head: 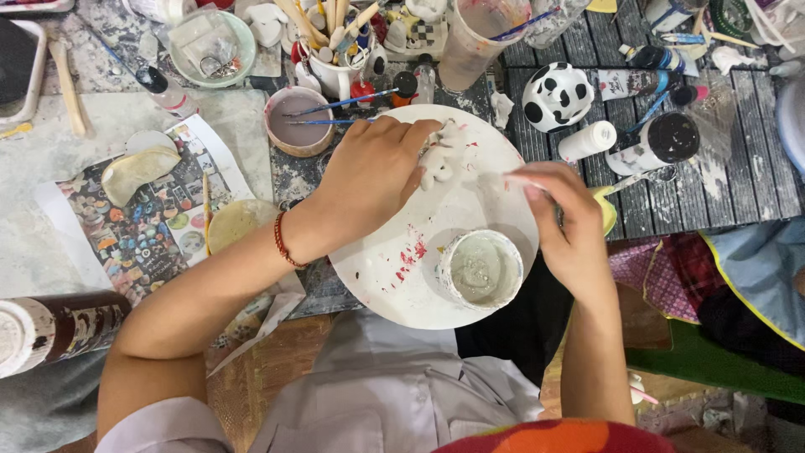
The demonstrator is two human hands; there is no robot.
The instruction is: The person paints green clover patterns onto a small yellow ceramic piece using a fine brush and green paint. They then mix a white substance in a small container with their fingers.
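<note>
A black-and-white spotted figurine (558,95) sits toward the far side of the surface (738,184), with white paint bottles (587,140) just beside it. A mug crammed with brushes and wooden sticks (333,50) stands at the far edge, near a tall clouded cup (476,38). A small bowl of greyish water (299,122) carries two blue brushes. Toward the left edge lies a printed colour sheet (142,226), a cream, leaf-shaped piece (138,170) resting on it. A dark cylinder (54,327) lies at the near left corner.
</note>
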